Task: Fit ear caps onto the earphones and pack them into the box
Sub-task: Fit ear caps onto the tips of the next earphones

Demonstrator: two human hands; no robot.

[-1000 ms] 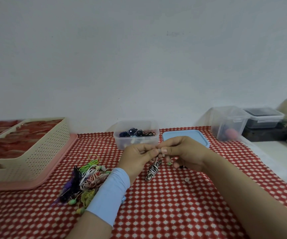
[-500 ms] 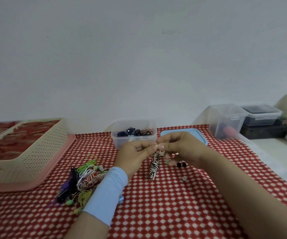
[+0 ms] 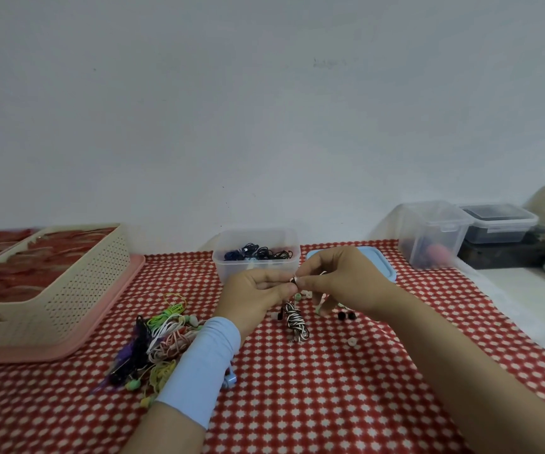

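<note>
A plain pale wall stands behind a table covered in a red cloth with a white dotted pattern (image 3: 297,404). Above its middle the two hands meet fingertip to fingertip. The left hand (image 3: 258,290), with a pale blue sleeve (image 3: 202,362) on its forearm, pinches the bud end of a black-and-white striped earphone (image 3: 295,319) between thumb and forefinger, and the coiled cord hangs down until it touches the cloth. The right hand (image 3: 339,280) pinches at the same bud tip with its other fingers curled. Whether an ear cap already lies between those fingertips is too small to tell. Small loose ear caps lie on the cloth just under and beside the hands, a white one (image 3: 351,341) and two black ones (image 3: 345,316) among them. The clear plastic box (image 3: 256,267) that holds dark earphones stands just behind the hands, and its blue lid (image 3: 382,260) lies beside it. A heap of coloured earphones (image 3: 159,339) waits near the left forearm. A cream perforated basket (image 3: 68,290) on a pink tray (image 3: 110,309) sits well apart at the left. The step looks like seating a cap on this bud. To do it well, the left hand should hold the bud rigid close to its nozzle. The right should bring the cap's opening on square, then roll and press it around the rim until it sits evenly. A crooked push would likely fold the soft cap or flick it away. The bundled cord should then go into the box without uncoiling.
</note>
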